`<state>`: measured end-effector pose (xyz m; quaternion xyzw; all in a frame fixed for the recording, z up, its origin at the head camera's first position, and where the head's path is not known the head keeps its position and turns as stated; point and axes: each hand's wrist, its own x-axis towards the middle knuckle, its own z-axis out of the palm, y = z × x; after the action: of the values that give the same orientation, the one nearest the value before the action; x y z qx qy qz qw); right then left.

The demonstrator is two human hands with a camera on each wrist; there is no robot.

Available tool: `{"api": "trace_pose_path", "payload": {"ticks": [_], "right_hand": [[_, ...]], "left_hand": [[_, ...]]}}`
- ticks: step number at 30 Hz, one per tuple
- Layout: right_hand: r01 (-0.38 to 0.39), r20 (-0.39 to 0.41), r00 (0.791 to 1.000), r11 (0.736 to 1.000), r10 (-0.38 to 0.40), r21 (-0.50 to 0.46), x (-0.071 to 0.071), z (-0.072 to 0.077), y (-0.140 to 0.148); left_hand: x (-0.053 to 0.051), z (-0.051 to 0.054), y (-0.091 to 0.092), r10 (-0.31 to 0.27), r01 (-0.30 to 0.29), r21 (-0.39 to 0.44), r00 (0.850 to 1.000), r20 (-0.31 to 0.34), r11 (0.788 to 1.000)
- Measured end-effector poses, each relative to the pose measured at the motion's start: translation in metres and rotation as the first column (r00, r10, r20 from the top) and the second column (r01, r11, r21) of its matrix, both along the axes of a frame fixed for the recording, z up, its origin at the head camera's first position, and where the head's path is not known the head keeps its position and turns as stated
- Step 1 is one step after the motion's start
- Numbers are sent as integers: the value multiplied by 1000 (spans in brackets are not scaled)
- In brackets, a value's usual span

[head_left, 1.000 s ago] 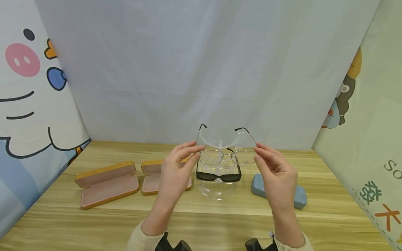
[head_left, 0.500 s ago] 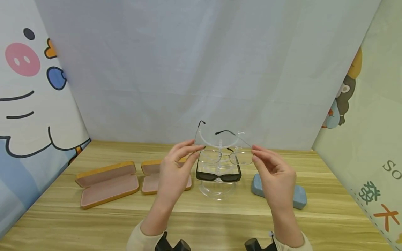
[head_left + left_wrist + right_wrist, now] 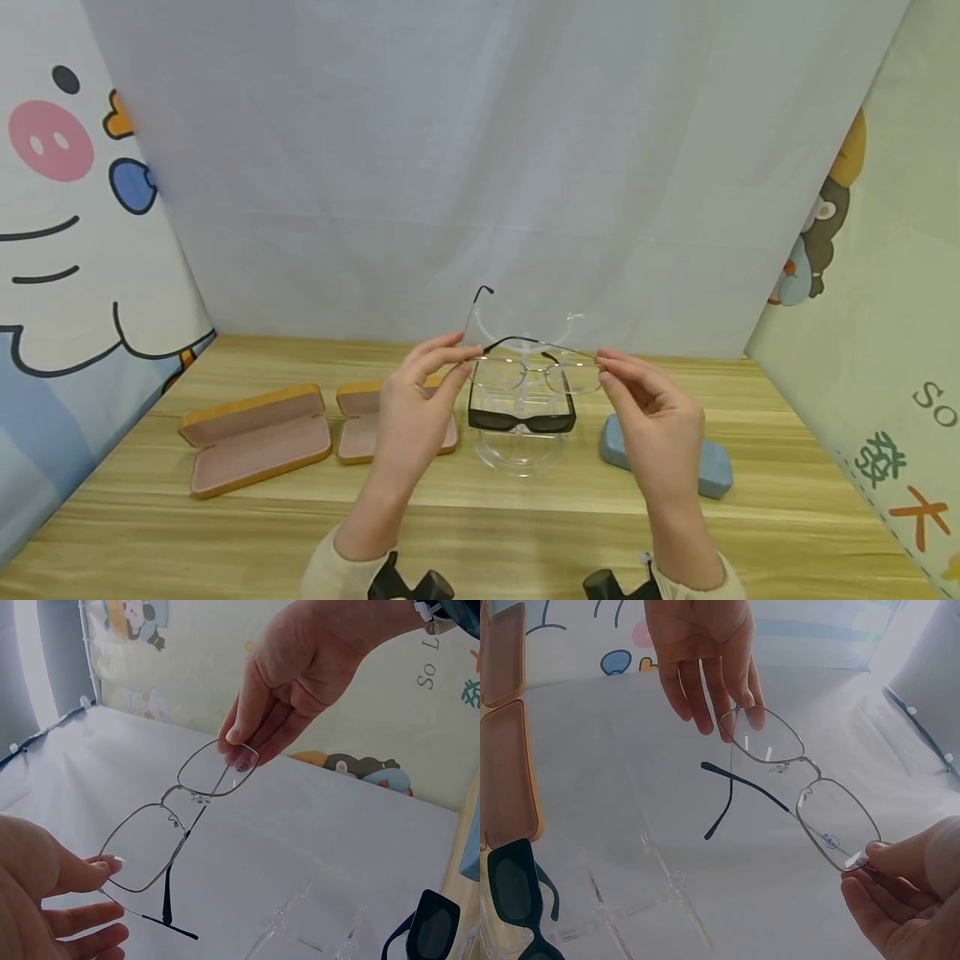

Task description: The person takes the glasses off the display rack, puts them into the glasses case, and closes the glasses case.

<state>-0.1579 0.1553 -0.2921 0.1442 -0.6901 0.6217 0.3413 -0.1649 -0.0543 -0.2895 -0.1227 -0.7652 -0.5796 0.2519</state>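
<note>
A pair of thin metal-framed eyeglasses (image 3: 537,369) is held in the air between both hands, in front of the upper part of a clear display stand (image 3: 517,462). My left hand (image 3: 420,408) pinches the left end of the frame between thumb and fingers. At the other end, my right hand (image 3: 660,425) pinches the right hinge area. The left temple points away from me, while the right temple lies folded inward behind the lenses. Lower on the stand sit black sunglasses (image 3: 521,422), below the held eyeglasses.
Two yellow glasses cases with pink lining stand open on the left: one case (image 3: 258,450) farther out, the other case (image 3: 356,440) partly behind my left hand. A closed blue case (image 3: 715,469) lies partly behind my right hand. A pale cloth (image 3: 480,167) hangs behind the wooden table (image 3: 525,550).
The right temple of the eyeglasses has swung inward from spread to folded across behind the lenses. My right hand has shifted slightly left; the left hand has barely moved.
</note>
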Motion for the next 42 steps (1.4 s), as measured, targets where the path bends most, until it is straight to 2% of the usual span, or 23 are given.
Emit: {"api": "trace_pose_path", "payload": {"ticks": [5, 11, 19, 25, 34, 42], "right_hand": [[-17, 3, 1000, 1000, 17, -4, 0, 0, 0], [13, 62, 998, 1000, -12, -6, 1, 2, -2], [30, 90, 995, 999, -33, 30, 1, 1, -3], [27, 112, 993, 998, -32, 51, 0, 1, -3], [-43, 144, 989, 999, 38, 32, 0, -1, -4], [-102, 154, 983, 995, 100, 11, -7, -7, -5]], "left_hand": [[0, 0, -1, -12, 12, 2, 1000, 8, 1000], [0, 1, 0, -6, 7, -26, 1000, 12, 1000], [1, 1, 0, 1, 1, -64, 1000, 28, 998], [1, 0, 0, -2, 2, -69, 1000, 4, 998], [3, 3, 2, 46, -46, -87, 999, -2, 995], [-1, 2, -2, 50, -49, -61, 999, 19, 997]]}}
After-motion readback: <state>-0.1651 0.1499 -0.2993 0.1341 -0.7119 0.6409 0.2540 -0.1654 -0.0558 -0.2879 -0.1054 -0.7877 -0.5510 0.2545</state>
